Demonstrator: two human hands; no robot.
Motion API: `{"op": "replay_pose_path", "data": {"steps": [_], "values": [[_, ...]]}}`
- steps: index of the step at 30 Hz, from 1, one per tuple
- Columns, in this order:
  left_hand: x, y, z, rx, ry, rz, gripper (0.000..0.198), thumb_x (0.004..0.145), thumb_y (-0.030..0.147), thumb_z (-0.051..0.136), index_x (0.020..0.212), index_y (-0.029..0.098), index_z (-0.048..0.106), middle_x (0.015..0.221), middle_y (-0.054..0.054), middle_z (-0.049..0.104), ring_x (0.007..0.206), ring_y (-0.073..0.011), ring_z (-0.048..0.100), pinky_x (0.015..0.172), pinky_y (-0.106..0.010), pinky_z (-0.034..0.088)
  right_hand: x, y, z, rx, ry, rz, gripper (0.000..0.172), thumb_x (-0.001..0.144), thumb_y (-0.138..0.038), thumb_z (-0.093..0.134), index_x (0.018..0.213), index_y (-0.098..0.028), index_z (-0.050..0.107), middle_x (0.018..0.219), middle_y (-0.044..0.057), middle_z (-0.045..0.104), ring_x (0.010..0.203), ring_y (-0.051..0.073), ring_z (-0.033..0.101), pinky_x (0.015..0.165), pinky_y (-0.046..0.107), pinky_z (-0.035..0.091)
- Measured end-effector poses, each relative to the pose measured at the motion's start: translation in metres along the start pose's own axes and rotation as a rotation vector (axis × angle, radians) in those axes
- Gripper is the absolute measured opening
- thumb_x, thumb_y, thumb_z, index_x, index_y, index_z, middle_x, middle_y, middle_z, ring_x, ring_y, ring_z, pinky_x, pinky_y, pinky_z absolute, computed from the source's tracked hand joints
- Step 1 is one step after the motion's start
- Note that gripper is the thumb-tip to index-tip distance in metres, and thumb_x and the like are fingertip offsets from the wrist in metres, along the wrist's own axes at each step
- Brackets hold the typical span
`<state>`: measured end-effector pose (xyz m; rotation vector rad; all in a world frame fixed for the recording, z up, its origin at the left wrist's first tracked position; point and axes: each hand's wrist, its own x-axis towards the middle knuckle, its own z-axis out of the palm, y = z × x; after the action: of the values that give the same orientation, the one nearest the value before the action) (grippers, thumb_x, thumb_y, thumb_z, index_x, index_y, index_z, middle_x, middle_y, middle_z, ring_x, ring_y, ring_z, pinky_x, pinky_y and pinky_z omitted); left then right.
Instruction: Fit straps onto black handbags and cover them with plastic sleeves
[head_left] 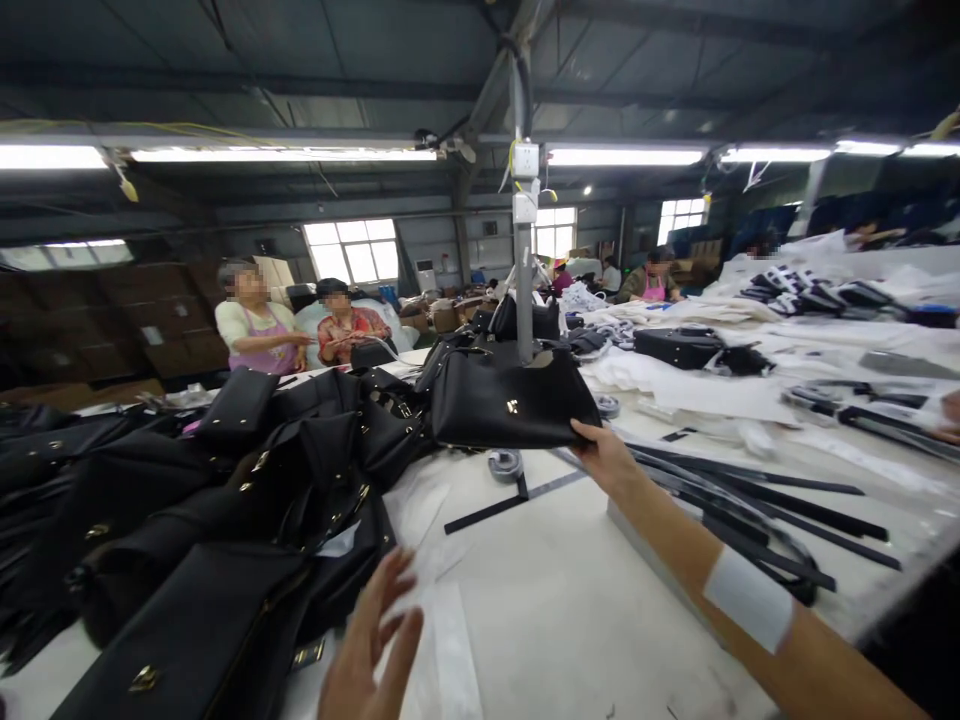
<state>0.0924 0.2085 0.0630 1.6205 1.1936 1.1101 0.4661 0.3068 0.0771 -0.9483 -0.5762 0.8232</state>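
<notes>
A black handbag with a small gold clasp hangs over the far part of the white table, its lower right corner pinched in my right hand. A white patch is stuck on my right forearm. Low in the view, my left hand is raised above the table with its fingers apart and nothing in them. Just left of it lies a large black bag with a gold clasp, at the near end of a heap of black bags.
Black strips lie on the right of the white table. A grey tape roll sits near a metal post rising from the table. Across it are two people; further workers sit at the back right. White material covers the far right.
</notes>
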Motion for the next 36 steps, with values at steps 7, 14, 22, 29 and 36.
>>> {"op": "replay_pose_path", "data": {"steps": [7, 14, 22, 29, 36], "values": [[0.047, 0.004, 0.031, -0.165, -0.015, 0.114, 0.083, 0.09, 0.068, 0.049, 0.155, 0.023, 0.027, 0.155, -0.014, 0.042, 0.143, -0.0329, 0.039, 0.114, -0.048, 0.04, -0.142, 0.031, -0.073, 0.005, -0.06, 0.005, 0.04, 0.074, -0.032, 0.077, 0.113, -0.032, 0.067, 0.113, 0.003, 0.076, 0.11, 0.031, 0.069, 0.095, 0.048, 0.058], [-0.015, -0.035, 0.028, -0.067, -0.108, 0.217, 0.093, 0.077, 0.075, 0.06, 0.148, 0.018, 0.042, 0.152, -0.016, 0.047, 0.143, -0.0355, 0.039, 0.119, -0.048, 0.03, -0.203, 0.076, -0.119, -0.356, -0.133, -0.104, 0.062, 0.073, -0.041, 0.081, 0.129, -0.026, 0.059, 0.137, 0.009, 0.063, 0.131, 0.034, 0.054, 0.115, 0.054, 0.037], [-0.031, -0.016, 0.019, 0.004, 0.022, 0.113, 0.05, 0.1, 0.048, 0.044, 0.143, 0.022, 0.049, 0.15, -0.01, 0.051, 0.143, -0.027, 0.04, 0.121, -0.05, 0.026, -0.235, 0.082, -0.13, -0.623, -0.193, -0.095, 0.08, 0.079, -0.035, 0.075, 0.15, -0.03, 0.039, 0.156, 0.008, 0.043, 0.142, 0.028, 0.041, 0.118, 0.049, 0.033], [-0.058, 0.036, 0.047, 0.321, 0.017, 0.827, 0.031, 0.094, 0.016, 0.057, 0.123, 0.023, 0.062, 0.126, -0.007, 0.066, 0.119, -0.0196, 0.062, 0.105, -0.034, 0.049, -0.246, 0.081, -0.116, -0.683, -0.211, -0.165, 0.066, 0.083, -0.031, 0.068, 0.144, -0.028, 0.043, 0.147, 0.009, 0.05, 0.136, 0.028, 0.048, 0.113, 0.047, 0.043], [-0.051, 0.058, 0.099, 0.75, -0.302, 0.801, 0.031, 0.092, 0.025, 0.062, 0.122, 0.015, 0.064, 0.128, -0.014, 0.067, 0.114, -0.0294, 0.065, 0.094, -0.045, 0.059, -0.243, 0.076, -0.126, -0.633, -0.276, -0.132, 0.059, 0.081, -0.018, 0.063, 0.137, -0.028, 0.05, 0.142, 0.008, 0.055, 0.133, 0.027, 0.052, 0.109, 0.045, 0.047]]}}
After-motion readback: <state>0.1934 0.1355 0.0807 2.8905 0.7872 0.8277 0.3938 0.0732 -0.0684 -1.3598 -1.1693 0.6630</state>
